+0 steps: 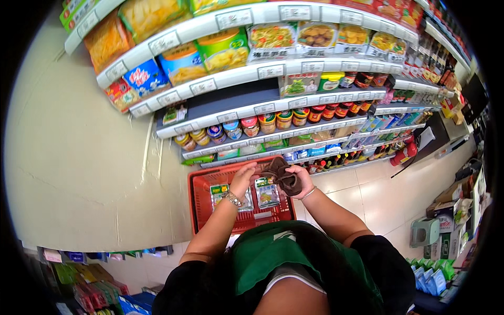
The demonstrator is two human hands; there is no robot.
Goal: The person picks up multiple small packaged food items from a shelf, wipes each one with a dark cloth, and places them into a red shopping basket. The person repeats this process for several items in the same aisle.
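A dark brown cloth [286, 179] is bunched up in my right hand [302, 182], over the right side of a red plastic shopping basket [242, 169]. My left hand [243, 180] is raised over the basket's middle, its fingers pointing towards the cloth; whether the fingertips touch it, I cannot tell. Inside the basket lie flat food packets, one white and green packet [267, 195] below the cloth and another green and yellow packet [219, 193] at the left, partly hidden by my left wrist.
Ahead rise store shelves [271, 108] with glass jars [250, 126], bagged foods [222, 49] and bottles. A wall [98, 157] stands at the left. A red fire extinguisher [405, 153], a plastic stool [424, 232] and cardboard boxes [449, 193] are at the right.
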